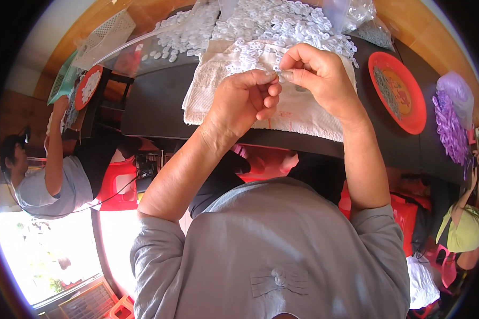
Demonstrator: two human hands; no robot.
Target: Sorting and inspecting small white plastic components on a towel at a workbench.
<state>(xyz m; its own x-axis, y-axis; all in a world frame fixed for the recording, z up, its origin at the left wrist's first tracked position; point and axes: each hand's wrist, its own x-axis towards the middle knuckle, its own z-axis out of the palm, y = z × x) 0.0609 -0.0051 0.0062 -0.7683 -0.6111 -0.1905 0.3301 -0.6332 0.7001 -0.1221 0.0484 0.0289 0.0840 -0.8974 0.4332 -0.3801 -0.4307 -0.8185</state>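
Hands: in the head view, the person's left hand (245,101) and right hand (327,80) meet at the upper middle of the frame, thumb and forefinger of each pinched on one small piece (278,72).
Small piece: between the touching fingertips, above the towel; mostly covered, so its exact form cannot be told.
Towel: a cream towel (308,119) spread on the dark bench (154,109), beneath the hands.
White pieces: a heap of small white ring-shaped pieces (277,24) at top centre, spilling onto the towel's upper part.
Red dish: an orange-red dish (421,103) on the bench, upper right, with thin grey pieces (387,90) along its left part.
Purple bundle: purple strands (448,125) at the right, just beside the bench.
Left side: a co-worker in a grey shirt (64,183), one arm raised near a smaller red dish (97,74) of white pieces.
Right edge: another person in a yellow-green top (467,228).
Below: a red stool (117,186) at left of centre.
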